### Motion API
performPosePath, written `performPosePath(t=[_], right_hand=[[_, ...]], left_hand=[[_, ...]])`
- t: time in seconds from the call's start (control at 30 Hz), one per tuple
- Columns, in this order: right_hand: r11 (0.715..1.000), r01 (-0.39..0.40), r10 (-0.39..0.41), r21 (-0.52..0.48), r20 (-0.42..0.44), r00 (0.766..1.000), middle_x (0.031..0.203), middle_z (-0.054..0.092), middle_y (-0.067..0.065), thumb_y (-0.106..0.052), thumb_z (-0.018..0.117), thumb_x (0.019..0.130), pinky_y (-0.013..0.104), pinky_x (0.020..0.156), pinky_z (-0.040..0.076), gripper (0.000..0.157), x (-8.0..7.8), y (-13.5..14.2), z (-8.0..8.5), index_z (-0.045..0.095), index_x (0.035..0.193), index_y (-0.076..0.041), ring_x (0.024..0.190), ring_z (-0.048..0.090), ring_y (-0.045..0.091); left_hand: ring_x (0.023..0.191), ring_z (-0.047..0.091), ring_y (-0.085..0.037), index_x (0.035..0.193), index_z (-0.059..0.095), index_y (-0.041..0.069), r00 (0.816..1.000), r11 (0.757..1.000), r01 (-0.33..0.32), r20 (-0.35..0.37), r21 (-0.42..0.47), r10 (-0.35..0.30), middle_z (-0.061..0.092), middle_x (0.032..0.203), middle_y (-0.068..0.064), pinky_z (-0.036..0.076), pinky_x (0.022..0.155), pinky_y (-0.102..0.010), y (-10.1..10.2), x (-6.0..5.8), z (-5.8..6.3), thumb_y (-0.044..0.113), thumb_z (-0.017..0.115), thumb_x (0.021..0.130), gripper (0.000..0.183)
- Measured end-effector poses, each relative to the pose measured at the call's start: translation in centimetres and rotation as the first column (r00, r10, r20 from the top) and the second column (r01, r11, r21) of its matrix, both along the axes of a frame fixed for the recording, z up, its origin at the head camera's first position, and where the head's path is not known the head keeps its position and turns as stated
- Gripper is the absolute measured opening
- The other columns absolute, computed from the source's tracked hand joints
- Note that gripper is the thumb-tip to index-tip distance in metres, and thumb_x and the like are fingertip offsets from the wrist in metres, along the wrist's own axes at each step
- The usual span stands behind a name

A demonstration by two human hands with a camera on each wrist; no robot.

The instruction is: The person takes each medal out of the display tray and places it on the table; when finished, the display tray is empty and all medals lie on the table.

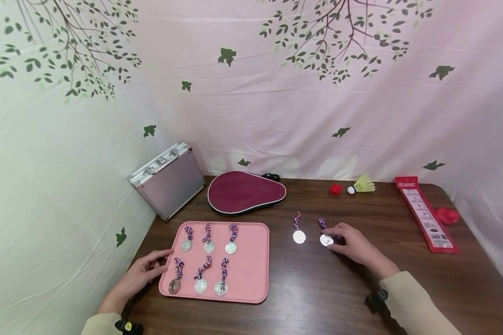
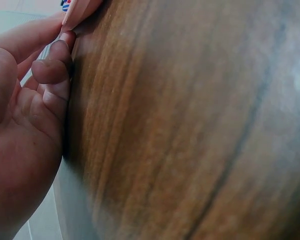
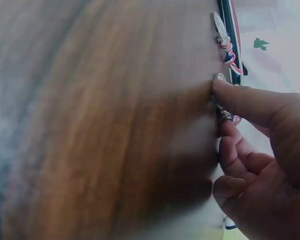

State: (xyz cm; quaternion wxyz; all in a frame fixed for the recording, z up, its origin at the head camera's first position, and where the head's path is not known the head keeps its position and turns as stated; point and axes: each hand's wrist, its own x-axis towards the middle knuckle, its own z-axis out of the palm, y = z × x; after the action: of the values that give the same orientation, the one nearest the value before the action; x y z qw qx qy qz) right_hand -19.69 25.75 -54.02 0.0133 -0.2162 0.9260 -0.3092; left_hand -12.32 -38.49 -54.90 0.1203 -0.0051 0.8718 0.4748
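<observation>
My left hand is at the left edge of a pink tray, with thumb and fingertips holding its rim. Several silver-coloured medals with knotted striped ribbons lie in two rows on the tray. Over the table to the right, my right hand has thumb and index finger on opposite edges of a medal. Its ribbon stretches away behind the fingers. A second loose medal lies just left of it, bright with glare. The right wrist view shows the thumb partly covering the gripped medal.
Behind the tray lie a dark red paddle case and a silver metal case. Along the back are a red brick and a yellow shuttlecock. A red long package and a red rubber-like figure lie at the right.
</observation>
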Motion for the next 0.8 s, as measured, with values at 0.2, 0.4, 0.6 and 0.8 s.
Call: performPosePath(t=[0.2, 0.4, 0.6, 0.8], right_hand=[[1.0, 0.03, -0.03, -0.003, -0.006, 1.0, 0.089, 0.052, 0.001, -0.025, 0.081, 0.076, 0.029, 0.067, 0.041, 0.048, 0.1, -1.1, 1.0, 0.066, 0.122, -0.019, 0.078, 0.048, 0.015], [0.997, -0.015, 0.004, -0.076, -0.139, 0.99, 0.093, 0.059, 0.001, -0.02, 0.076, 0.081, 0.033, 0.072, 0.044, 0.034, -0.1, -5.4, 2.2, 0.069, 0.114, -0.017, 0.082, 0.054, 0.018], [0.99, -0.123, 0.108, -0.074, -0.184, 0.977, 0.097, 0.062, 0.0, -0.019, 0.071, 0.086, 0.032, 0.073, 0.047, 0.028, -0.6, -11.4, 3.2, 0.069, 0.114, -0.017, 0.083, 0.056, 0.013], [0.97, -0.233, 0.22, -0.074, -0.152, 0.964, 0.098, 0.063, 0.0, -0.019, 0.068, 0.088, 0.03, 0.075, 0.049, 0.025, -0.8, -17.4, 3.3, 0.069, 0.113, -0.017, 0.084, 0.058, 0.011]], left_hand=[[0.065, 0.049, -0.019, 0.129, 0.059, 0.025, 0.999, 1.0, 0.021, -0.03, 0.003, -0.021, 0.056, 0.108, -0.007, 0.044, 0.052, -0.029, -0.2, 0.0, -0.2, 0.03, 0.07, 0.086, 0.045], [0.063, 0.049, -0.019, 0.129, 0.059, 0.022, 0.997, 0.999, 0.048, -0.056, 0.006, -0.047, 0.055, 0.1, -0.012, 0.044, 0.051, -0.028, -0.2, -0.1, 0.1, 0.03, 0.07, 0.086, 0.045], [0.065, 0.05, -0.02, 0.13, 0.058, 0.023, 0.999, 0.999, 0.034, -0.023, 0.003, -0.034, 0.054, 0.1, -0.012, 0.044, 0.051, -0.028, 0.0, -0.2, 0.2, 0.03, 0.07, 0.086, 0.046], [0.066, 0.05, -0.02, 0.13, 0.059, 0.024, 1.0, 1.0, 0.014, -0.01, -0.004, -0.014, 0.055, 0.101, -0.009, 0.044, 0.052, -0.028, -0.1, -0.2, 0.1, 0.031, 0.07, 0.085, 0.046]])
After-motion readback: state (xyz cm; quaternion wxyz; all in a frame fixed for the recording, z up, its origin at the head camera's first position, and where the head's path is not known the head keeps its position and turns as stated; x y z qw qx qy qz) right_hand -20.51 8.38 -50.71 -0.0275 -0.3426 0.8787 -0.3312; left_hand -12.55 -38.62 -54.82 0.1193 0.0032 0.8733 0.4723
